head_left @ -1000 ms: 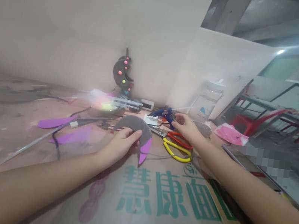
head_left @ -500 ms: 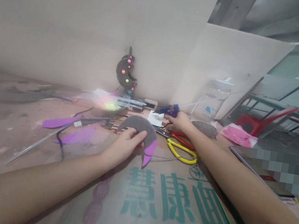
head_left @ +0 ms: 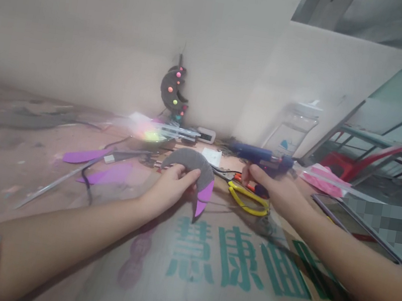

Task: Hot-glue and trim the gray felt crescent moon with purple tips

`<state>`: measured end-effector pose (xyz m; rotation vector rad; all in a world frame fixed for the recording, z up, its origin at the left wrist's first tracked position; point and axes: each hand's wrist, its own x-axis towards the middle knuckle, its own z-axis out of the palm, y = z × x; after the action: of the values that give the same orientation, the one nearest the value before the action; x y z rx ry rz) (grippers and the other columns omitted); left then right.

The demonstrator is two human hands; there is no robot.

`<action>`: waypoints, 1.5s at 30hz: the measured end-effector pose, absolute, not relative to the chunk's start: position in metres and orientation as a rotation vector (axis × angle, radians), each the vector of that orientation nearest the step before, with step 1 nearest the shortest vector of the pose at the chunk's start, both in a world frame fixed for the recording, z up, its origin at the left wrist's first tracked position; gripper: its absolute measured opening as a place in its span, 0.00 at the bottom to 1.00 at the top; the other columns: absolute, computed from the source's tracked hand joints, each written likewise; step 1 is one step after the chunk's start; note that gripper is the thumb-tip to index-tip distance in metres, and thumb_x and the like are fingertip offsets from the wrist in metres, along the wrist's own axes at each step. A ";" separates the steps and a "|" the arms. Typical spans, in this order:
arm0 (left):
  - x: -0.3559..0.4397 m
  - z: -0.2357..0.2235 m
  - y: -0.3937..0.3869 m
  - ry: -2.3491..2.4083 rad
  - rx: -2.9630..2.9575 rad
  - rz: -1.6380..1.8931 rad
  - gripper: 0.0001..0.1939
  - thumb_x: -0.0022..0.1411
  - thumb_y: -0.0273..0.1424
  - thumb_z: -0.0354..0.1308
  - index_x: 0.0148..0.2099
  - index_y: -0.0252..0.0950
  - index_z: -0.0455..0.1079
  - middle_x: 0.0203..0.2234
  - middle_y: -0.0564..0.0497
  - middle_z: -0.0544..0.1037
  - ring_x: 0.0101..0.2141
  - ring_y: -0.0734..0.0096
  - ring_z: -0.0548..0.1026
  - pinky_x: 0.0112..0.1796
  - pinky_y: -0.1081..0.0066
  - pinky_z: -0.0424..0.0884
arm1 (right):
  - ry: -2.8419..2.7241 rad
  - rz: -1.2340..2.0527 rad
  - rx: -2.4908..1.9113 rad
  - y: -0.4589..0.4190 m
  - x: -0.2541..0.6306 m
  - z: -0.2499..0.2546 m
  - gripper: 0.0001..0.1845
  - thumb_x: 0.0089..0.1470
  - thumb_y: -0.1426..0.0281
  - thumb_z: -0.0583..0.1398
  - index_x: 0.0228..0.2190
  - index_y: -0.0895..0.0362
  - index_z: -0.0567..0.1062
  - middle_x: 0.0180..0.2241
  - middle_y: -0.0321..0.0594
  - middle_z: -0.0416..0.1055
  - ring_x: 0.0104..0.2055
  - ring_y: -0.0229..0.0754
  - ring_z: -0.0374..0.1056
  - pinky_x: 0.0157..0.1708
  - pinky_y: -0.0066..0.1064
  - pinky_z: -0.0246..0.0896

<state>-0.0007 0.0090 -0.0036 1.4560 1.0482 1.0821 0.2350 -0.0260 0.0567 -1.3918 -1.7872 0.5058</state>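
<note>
My left hand [head_left: 176, 185] grips a grey felt crescent moon [head_left: 191, 162] above the cardboard, thumb on its front face. A purple piece [head_left: 204, 196] covers the crescent's lower right tip. Off to the right, my right hand [head_left: 270, 182] is wrapped round the handle of a blue glue gun [head_left: 261, 157], its nozzle pointing left and a clear glue stick [head_left: 337, 182] trailing from the back. Yellow-handled pliers [head_left: 248, 201] and an orange-handled tool [head_left: 247, 181] lie between the hands. Purple strips [head_left: 87, 155] rest on the table to the left.
A decorated dark crescent [head_left: 172, 90] with coloured balls stands against the wall. A clear bottle [head_left: 292, 129] is at the back right, near pink packaging [head_left: 324, 179] and a tablet-like device [head_left: 356, 228]. Printed cardboard [head_left: 149, 285] covers the front of the table. A red chair [head_left: 359, 160] stands beyond.
My right hand has lifted the glue gun off its spot at the back and brought it nearer and to the right. My left hand still holds the crescent, nearly unmoved.
</note>
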 end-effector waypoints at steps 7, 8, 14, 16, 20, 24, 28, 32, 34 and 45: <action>-0.005 -0.005 0.011 1.149 1.539 1.163 0.21 0.59 0.49 0.56 0.27 0.36 0.65 0.22 0.52 0.75 0.27 0.70 0.72 0.32 0.71 0.65 | -1.869 0.440 -1.373 -0.051 0.242 0.028 0.13 0.57 0.57 0.59 0.37 0.51 0.78 0.38 0.39 0.80 0.41 0.48 0.75 0.42 0.37 0.70; -0.006 -0.005 0.010 1.169 1.556 1.159 0.21 0.60 0.49 0.56 0.27 0.36 0.66 0.23 0.52 0.75 0.27 0.70 0.72 0.32 0.71 0.65 | -1.900 0.409 -1.360 -0.052 0.241 0.027 0.12 0.57 0.58 0.60 0.36 0.52 0.78 0.37 0.39 0.80 0.40 0.48 0.75 0.41 0.36 0.70; -0.007 0.001 0.007 1.227 1.636 1.098 0.21 0.61 0.47 0.55 0.26 0.36 0.68 0.22 0.52 0.77 0.27 0.70 0.73 0.34 0.71 0.65 | -2.030 0.328 -1.329 -0.055 0.237 0.020 0.14 0.52 0.57 0.63 0.27 0.55 0.73 0.25 0.37 0.73 0.27 0.42 0.69 0.27 0.31 0.64; -0.007 0.003 0.005 1.236 1.649 1.089 0.20 0.61 0.47 0.55 0.26 0.36 0.68 0.23 0.52 0.77 0.27 0.70 0.73 0.34 0.71 0.65 | -2.028 0.364 -1.344 -0.056 0.235 0.019 0.16 0.51 0.54 0.64 0.26 0.55 0.73 0.23 0.36 0.71 0.26 0.41 0.67 0.26 0.30 0.62; -0.006 0.005 0.005 1.240 1.657 1.081 0.19 0.61 0.45 0.55 0.26 0.36 0.68 0.23 0.51 0.78 0.26 0.70 0.73 0.32 0.72 0.66 | -2.009 0.388 -1.417 -0.058 0.230 0.020 0.16 0.50 0.55 0.65 0.27 0.55 0.73 0.26 0.38 0.72 0.31 0.43 0.69 0.29 0.31 0.63; -0.006 0.004 0.006 1.222 1.669 1.085 0.19 0.61 0.45 0.55 0.25 0.36 0.68 0.22 0.51 0.77 0.25 0.70 0.72 0.32 0.71 0.66 | -2.010 0.380 -1.456 -0.060 0.226 0.023 0.15 0.50 0.56 0.65 0.26 0.55 0.74 0.26 0.37 0.71 0.29 0.42 0.68 0.27 0.31 0.63; -0.007 0.002 0.007 1.235 1.704 1.091 0.20 0.61 0.45 0.55 0.24 0.36 0.69 0.21 0.51 0.77 0.25 0.69 0.72 0.33 0.70 0.66 | -2.039 0.305 -1.458 -0.060 0.224 0.024 0.15 0.50 0.55 0.65 0.26 0.55 0.74 0.23 0.35 0.70 0.25 0.40 0.64 0.24 0.30 0.60; -0.007 0.004 0.006 1.257 1.724 1.082 0.21 0.61 0.45 0.54 0.23 0.36 0.70 0.20 0.51 0.77 0.25 0.68 0.72 0.33 0.70 0.66 | -2.029 0.282 -1.473 -0.059 0.225 0.021 0.17 0.49 0.53 0.64 0.26 0.54 0.74 0.24 0.36 0.71 0.26 0.41 0.66 0.23 0.30 0.60; -0.007 0.005 0.005 1.258 1.717 1.077 0.20 0.61 0.45 0.54 0.23 0.36 0.69 0.20 0.51 0.76 0.25 0.69 0.72 0.34 0.70 0.66 | -2.023 0.281 -1.474 -0.059 0.226 0.019 0.17 0.49 0.53 0.64 0.27 0.54 0.74 0.24 0.37 0.71 0.26 0.41 0.66 0.23 0.30 0.60; -0.006 0.005 0.005 1.246 1.688 1.071 0.19 0.60 0.45 0.54 0.24 0.36 0.69 0.21 0.51 0.76 0.25 0.69 0.72 0.32 0.71 0.66 | -2.057 0.269 -1.423 -0.057 0.227 0.018 0.15 0.50 0.57 0.65 0.24 0.54 0.73 0.21 0.35 0.69 0.23 0.38 0.63 0.23 0.30 0.58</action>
<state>-0.0060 0.0047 0.0046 1.6879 1.2465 1.0714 0.2275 -0.0565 0.0180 -1.4225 -2.0569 0.2694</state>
